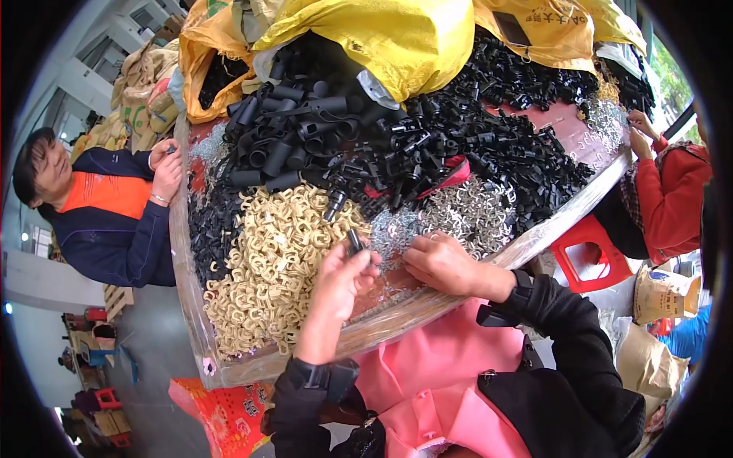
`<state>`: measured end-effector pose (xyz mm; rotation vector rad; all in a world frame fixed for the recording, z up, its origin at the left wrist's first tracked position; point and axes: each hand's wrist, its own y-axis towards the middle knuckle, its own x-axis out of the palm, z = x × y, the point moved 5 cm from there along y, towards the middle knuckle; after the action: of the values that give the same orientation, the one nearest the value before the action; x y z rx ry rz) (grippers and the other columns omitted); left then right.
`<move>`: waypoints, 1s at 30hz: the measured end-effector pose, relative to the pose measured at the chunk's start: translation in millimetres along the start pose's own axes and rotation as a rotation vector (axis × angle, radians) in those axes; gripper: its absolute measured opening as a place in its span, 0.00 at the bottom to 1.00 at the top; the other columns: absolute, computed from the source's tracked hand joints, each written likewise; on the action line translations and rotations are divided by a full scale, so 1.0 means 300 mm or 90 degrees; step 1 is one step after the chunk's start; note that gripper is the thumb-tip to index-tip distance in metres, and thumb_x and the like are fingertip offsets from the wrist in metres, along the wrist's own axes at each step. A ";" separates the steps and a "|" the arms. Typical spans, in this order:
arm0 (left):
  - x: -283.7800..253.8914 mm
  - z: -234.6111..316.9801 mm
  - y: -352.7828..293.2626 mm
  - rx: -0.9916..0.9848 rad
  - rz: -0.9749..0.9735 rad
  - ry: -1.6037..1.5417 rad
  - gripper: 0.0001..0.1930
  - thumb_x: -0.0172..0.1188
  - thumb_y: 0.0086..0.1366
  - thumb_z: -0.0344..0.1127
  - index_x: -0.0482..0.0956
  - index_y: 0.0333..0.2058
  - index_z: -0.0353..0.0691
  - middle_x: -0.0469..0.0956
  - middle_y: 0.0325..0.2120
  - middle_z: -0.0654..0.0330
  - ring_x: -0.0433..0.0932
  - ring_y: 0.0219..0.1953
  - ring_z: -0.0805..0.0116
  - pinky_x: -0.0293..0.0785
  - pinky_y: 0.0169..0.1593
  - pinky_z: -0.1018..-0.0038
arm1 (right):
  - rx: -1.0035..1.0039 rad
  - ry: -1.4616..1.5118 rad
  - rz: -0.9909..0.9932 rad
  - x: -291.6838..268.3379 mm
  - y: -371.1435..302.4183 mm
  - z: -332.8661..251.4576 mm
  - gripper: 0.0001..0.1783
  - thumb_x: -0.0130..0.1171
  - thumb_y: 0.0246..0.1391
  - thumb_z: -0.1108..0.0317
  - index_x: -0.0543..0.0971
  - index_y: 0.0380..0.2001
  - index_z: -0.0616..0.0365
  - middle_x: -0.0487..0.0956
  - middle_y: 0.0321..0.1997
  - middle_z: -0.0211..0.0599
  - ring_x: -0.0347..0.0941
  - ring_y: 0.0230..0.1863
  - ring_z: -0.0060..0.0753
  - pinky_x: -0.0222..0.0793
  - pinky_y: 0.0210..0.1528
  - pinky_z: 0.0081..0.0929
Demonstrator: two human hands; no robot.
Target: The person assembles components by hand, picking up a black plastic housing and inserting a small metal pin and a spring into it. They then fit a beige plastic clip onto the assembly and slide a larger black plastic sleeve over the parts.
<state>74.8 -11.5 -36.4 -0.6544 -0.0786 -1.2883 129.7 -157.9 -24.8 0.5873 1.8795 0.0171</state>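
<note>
My left hand (340,276) is closed around a small black plastic part (354,241), which stands up between thumb and fingers beside a heap of gold-coloured curved metal pieces (267,263). My right hand (439,263) has its fingers pinched together low over the table, at the near edge of a pile of tiny silvery screws (393,229). Whatever those fingertips may hold is hidden. Just beyond that hand lie silver curved metal pieces (477,214). Farther in spreads a large mass of black plastic parts (427,149), with a pinkish-red strip (450,177) among them.
Wide black tubular parts (279,156) are heaped behind the gold pieces. Yellow sacks (397,38) line the back, one carrying a phone (511,29). A wooden rim (519,248) borders the table. Co-workers sit left (107,202) and right (672,195), near a red stool (592,252).
</note>
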 end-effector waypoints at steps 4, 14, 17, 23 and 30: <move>-0.036 -0.070 -0.071 -0.022 0.009 -0.031 0.10 0.51 0.54 0.26 0.67 0.37 0.38 0.73 0.26 0.58 0.73 0.23 0.74 0.70 0.24 0.83 | 0.019 -0.028 -0.024 0.056 0.039 0.003 0.11 0.55 0.36 0.62 0.66 0.18 0.56 0.67 0.22 0.35 0.68 0.25 0.36 0.64 0.28 0.30; -0.015 -0.126 -0.089 -0.078 -0.160 -0.291 0.15 0.49 0.57 0.29 0.64 0.44 0.36 0.71 0.33 0.58 0.71 0.31 0.73 0.68 0.31 0.80 | 0.050 0.056 -0.008 0.039 0.041 -0.005 0.10 0.54 0.41 0.66 0.67 0.22 0.60 0.67 0.23 0.38 0.68 0.24 0.40 0.66 0.25 0.31; -0.003 -0.141 -0.098 -0.088 -0.120 -0.245 0.17 0.47 0.58 0.31 0.63 0.47 0.36 0.70 0.37 0.58 0.71 0.35 0.72 0.68 0.33 0.78 | 0.064 0.167 0.018 -0.022 0.031 -0.053 0.07 0.52 0.41 0.70 0.67 0.23 0.60 0.67 0.23 0.38 0.68 0.24 0.41 0.66 0.24 0.31; 0.046 -0.137 -0.119 -0.073 -0.119 -0.190 0.17 0.47 0.60 0.32 0.62 0.47 0.33 0.70 0.38 0.58 0.72 0.36 0.72 0.69 0.36 0.78 | 0.028 0.222 0.034 -0.080 0.015 -0.118 0.06 0.53 0.41 0.73 0.69 0.26 0.59 0.67 0.24 0.37 0.68 0.23 0.39 0.65 0.22 0.31; 0.076 -0.152 -0.129 -0.081 -0.143 -0.175 0.15 0.48 0.60 0.31 0.65 0.45 0.31 0.71 0.37 0.57 0.73 0.37 0.70 0.71 0.41 0.74 | -0.020 0.153 0.028 -0.073 -0.010 -0.126 0.08 0.55 0.37 0.74 0.69 0.25 0.59 0.68 0.22 0.35 0.68 0.19 0.38 0.65 0.20 0.30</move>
<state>33.0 -58.3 -48.7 -0.9518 -0.3049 -1.4200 101.1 -159.4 8.2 0.6276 2.0943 0.1510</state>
